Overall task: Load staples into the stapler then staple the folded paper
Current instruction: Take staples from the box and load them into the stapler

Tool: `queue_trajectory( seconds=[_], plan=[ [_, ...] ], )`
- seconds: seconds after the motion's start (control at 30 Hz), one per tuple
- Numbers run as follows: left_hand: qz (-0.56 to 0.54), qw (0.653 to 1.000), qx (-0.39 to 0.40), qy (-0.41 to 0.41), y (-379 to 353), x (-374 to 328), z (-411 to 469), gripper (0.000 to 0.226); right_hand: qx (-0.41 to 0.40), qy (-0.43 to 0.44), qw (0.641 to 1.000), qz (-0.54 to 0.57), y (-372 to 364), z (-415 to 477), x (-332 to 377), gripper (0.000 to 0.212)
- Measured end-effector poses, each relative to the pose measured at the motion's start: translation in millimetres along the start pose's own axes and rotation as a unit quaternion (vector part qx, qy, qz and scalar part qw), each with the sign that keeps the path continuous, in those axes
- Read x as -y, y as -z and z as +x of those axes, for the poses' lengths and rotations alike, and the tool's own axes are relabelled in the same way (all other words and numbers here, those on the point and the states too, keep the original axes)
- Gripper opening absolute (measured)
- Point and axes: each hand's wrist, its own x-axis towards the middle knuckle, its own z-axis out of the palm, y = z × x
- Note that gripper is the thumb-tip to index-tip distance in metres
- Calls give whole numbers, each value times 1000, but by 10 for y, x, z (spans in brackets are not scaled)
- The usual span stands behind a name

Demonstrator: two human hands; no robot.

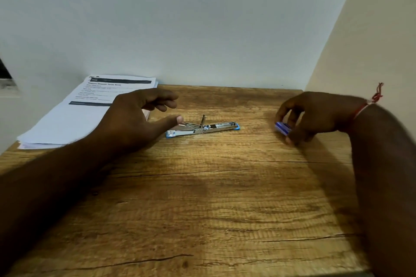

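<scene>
Left hand hovers with fingers loosely spread and thumb extended, holding nothing; its thumb tip lies just beside the stapler, contact not discernible. Right hand, with a red thread tied at the wrist, pinches a small blue-and-white box between thumb and fingertips, low over the table. The stapler, shiny metal with blue plastic ends, lies swung open flat between the hands on the coarse wood-grain tabletop. A stack of printed white paper lies at the far left corner, partly beneath the left hand.
</scene>
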Motion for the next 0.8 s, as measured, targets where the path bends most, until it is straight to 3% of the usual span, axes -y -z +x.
queue_trajectory(
  seconds=[0.17,0.37,0.57,0.8],
  plan=[
    [-102,994,-37,-8,-26,-189,-80,20,-92,226,967,67,-217,-72,486,54],
    [-263,953,67,132,-158,-328,-204,28,-202,389,894,98,-891,-33,1026,61],
    [-237,949,91,187,-129,-323,-186,28,-219,395,877,162,-1063,61,1070,58],
    [-351,881,104,300,-125,-406,-205,38,-214,378,878,200,-1086,67,1067,60]
  ],
)
